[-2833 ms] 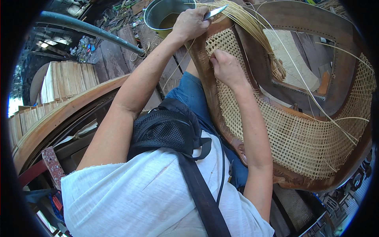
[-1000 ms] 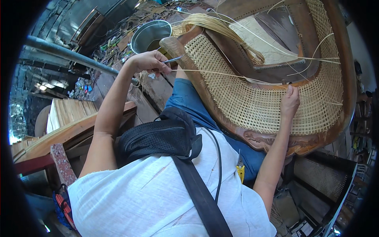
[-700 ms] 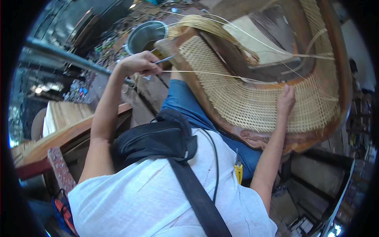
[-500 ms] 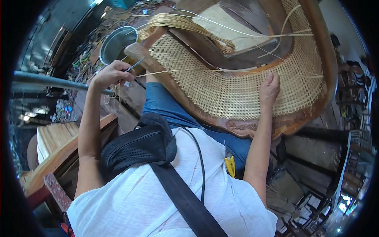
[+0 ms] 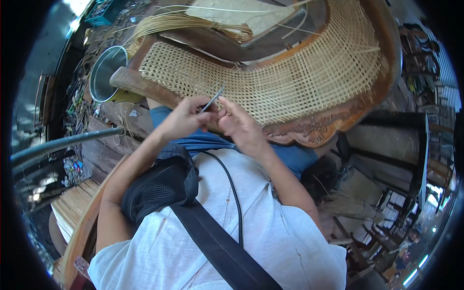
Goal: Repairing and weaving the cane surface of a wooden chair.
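Pinching thin metal tool [image 5: 213,99] in left hand [image 5: 186,118], right hand [image 5: 238,124] fingering its lower end; meeting just before woven cane panel [image 5: 290,82] on lap. Probably readying strand; next needing careful threading through weave.

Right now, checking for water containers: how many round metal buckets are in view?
1: the round grey metal bucket stands upper left, beside the woven cane chair panel. Clutter may hide others.
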The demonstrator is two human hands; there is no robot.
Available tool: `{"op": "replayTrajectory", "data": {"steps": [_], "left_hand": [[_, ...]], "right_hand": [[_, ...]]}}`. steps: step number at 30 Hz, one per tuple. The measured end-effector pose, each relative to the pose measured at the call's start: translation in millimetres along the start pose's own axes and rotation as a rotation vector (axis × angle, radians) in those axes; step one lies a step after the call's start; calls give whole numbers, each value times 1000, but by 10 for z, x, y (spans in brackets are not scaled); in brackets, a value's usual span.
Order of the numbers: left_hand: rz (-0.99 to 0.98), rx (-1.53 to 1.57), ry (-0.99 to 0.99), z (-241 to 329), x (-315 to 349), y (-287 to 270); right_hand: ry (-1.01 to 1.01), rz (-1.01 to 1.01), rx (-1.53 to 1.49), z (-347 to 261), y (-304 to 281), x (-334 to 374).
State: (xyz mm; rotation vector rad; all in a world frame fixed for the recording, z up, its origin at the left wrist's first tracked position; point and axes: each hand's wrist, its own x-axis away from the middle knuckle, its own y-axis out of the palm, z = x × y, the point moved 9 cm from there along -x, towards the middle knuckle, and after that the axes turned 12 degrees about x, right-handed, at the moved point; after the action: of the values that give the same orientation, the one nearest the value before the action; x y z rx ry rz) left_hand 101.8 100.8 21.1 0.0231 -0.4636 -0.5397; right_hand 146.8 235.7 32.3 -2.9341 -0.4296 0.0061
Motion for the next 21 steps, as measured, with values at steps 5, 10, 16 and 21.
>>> {"op": "replayTrajectory", "data": {"steps": [5, 10, 16, 21], "left_hand": [[-14, -183, 77, -156, -198, 349], [-53, -332, 212, -190, -204, 585], [-162, -318, -95, -466, -171, 485], [-274, -51, -119, -301, -265, 223]], "right_hand": [[239, 264, -132, 366, -21, 124], [418, 345, -183, 697, -140, 227], [531, 574, -76, 627, -703, 249], [390, 88, -152, 279, -810, 8]]}}
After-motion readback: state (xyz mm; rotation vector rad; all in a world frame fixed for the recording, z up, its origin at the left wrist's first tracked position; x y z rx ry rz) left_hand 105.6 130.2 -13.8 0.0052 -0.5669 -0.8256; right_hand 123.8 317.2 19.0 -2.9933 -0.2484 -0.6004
